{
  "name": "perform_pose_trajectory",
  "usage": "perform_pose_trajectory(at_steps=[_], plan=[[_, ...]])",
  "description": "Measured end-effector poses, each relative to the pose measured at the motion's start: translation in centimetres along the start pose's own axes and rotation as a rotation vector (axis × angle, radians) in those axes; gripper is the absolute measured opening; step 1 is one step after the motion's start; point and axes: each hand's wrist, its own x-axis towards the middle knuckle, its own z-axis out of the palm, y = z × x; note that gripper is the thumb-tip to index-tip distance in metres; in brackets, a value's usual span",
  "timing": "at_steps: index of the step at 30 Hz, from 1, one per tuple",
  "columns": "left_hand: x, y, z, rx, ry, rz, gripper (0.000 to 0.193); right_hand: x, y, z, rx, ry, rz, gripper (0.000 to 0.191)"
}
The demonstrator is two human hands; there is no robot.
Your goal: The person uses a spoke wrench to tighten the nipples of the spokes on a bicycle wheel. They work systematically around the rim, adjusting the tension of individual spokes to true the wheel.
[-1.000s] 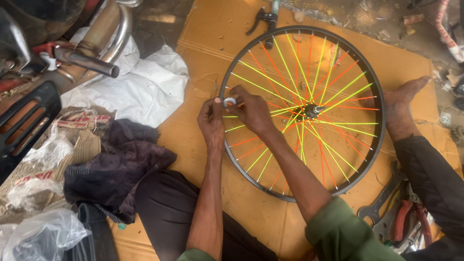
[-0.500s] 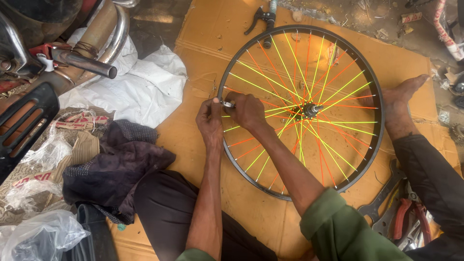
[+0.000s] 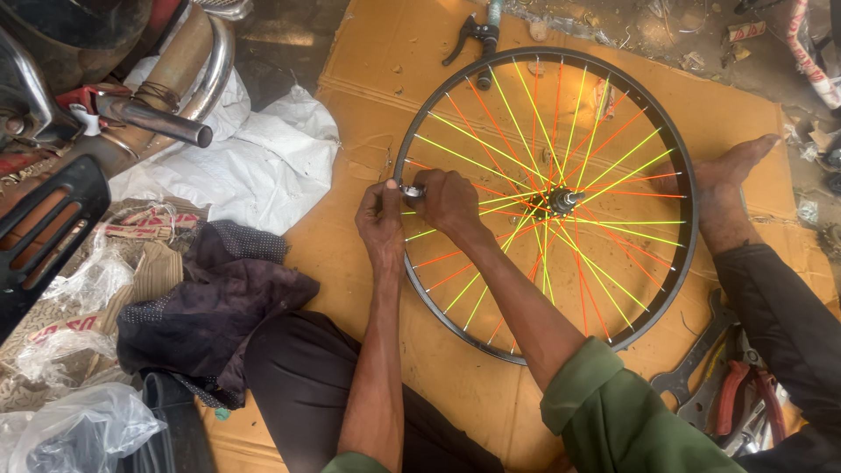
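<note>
A person's left hand is curled into a loose fist against the left edge of a black bicycle wheel rim laced with yellow and orange spokes, thumb up, its fingers closed on the rim beside a small silver metal tool. The right hand lies just to the right, inside the rim, fingers folded down over the other end of that tool and over the spokes there; whether it pinches a spoke cannot be told. The wheel lies flat on a sheet of brown cardboard spread on the ground, its silver hub at the centre, to the right of the hands. A bare foot presses on the rim's right side. At the far edge of the wheel sits a black brake lever. To the left, on the cardboard's edge, lie a crumpled white plastic sheet and a dark bundled cloth. At near right, beside a dark trouser leg, lie a grey metal spanner and red-handled pliers.
</note>
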Motion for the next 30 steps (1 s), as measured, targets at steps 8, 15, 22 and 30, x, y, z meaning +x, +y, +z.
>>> perform_pose_trajectory(at_steps=[8,15,22,30], plan=[[0.2,-0.7,0.0,-0.089,0.014,0.031,0.026,-2.6,0.4,-1.2,0.405,0.077,-0.146,0.033],[0.3,-0.9,0.1,-0.046,0.160,-0.048,0.053,-3.8,-0.1,-2.0,0.464,0.287,-0.228,0.022],[0.0,0.0,0.5,-0.040,0.190,-0.087,0.061,-6.6,1.6,-3.0,0.129,0.212,-0.512,0.034],[-0.1,0.0,0.4,-0.067,0.160,-0.045,0.061,-4.2,0.7,-0.8,0.040,0.162,-0.315,0.026]])
